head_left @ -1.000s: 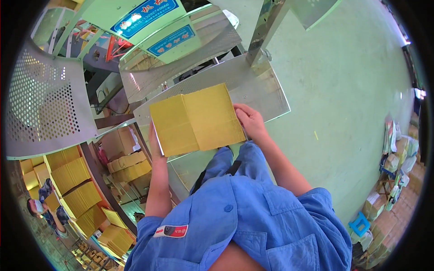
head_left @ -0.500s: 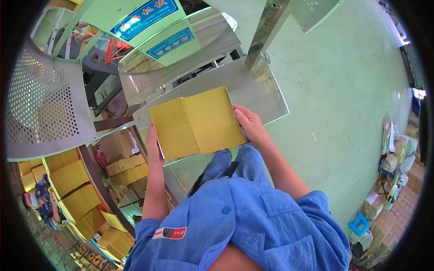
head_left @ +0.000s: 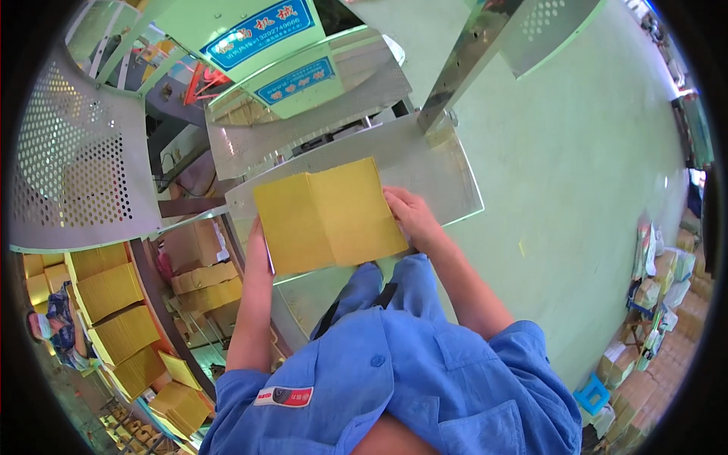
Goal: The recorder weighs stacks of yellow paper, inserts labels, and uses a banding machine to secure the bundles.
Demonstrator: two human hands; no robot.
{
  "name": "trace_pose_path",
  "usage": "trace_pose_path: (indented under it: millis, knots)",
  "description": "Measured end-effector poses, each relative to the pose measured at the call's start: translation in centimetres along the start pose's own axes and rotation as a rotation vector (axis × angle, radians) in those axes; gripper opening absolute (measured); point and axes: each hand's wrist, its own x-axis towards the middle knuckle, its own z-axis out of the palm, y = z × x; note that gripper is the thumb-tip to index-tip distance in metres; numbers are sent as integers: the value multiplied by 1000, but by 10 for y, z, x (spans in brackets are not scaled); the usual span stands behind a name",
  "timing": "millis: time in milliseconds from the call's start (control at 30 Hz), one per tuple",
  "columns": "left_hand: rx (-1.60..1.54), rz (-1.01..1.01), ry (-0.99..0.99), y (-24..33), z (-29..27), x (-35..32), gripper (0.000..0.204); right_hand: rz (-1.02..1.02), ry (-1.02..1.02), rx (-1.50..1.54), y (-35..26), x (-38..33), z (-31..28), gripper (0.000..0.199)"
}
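A flat, creased piece of yellow-brown cardboard [head_left: 327,216] is held level in front of my body, over the near edge of a grey metal machine table [head_left: 436,171]. A fold line runs down its middle. My left hand [head_left: 258,246] grips its left edge, with most of the fingers out of sight beneath. At the right edge, my right hand [head_left: 408,216] clasps the board, thumb toward the top and fingers curled around the side.
Behind the table stands a machine with a slanted clear guard [head_left: 303,80]. A perforated metal panel [head_left: 76,159] is at left. Stacked cardboard [head_left: 110,288] fills a rack at lower left, beside another person [head_left: 61,326]. A blue stool [head_left: 593,393] and boxes line the right.
My view has shifted slightly. The cardboard remains between both hands, sitting a little lower in the picture, and its far edge shows a clearer bend at the crease.
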Motion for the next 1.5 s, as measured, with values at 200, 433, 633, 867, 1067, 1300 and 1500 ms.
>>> trace_pose_path:
  millis: [200, 433, 633, 867, 1067, 1300, 1500]
  knots:
    - [92, 368, 25, -2, 25, -6, 37, -201, -168, 246, -58, 35, -18, 34]
    - [845, 699, 118, -36, 69, 30, 46, -366, 4, 376, -57, 73, -36, 37]
    - [-127, 457, -77, -29, 108, 54, 47, -459, 358, 176, -48, 74, -54, 27]
    - [-203, 383, -214, -16, 134, 45, 47, -575, 628, -130, -55, 71, -89, 9]
    - [-176, 454, -178, -24, 128, 53, 46, -954, 663, -592, -108, 10, -68, 27]
    - [-177, 415, -202, -16, 132, 48, 46, -1103, 131, -1317, -158, 22, 16, 69]
    - [-195, 433, -114, -14, 129, 40, 44, -1046, 42, -1406, -188, 10, 37, 75]
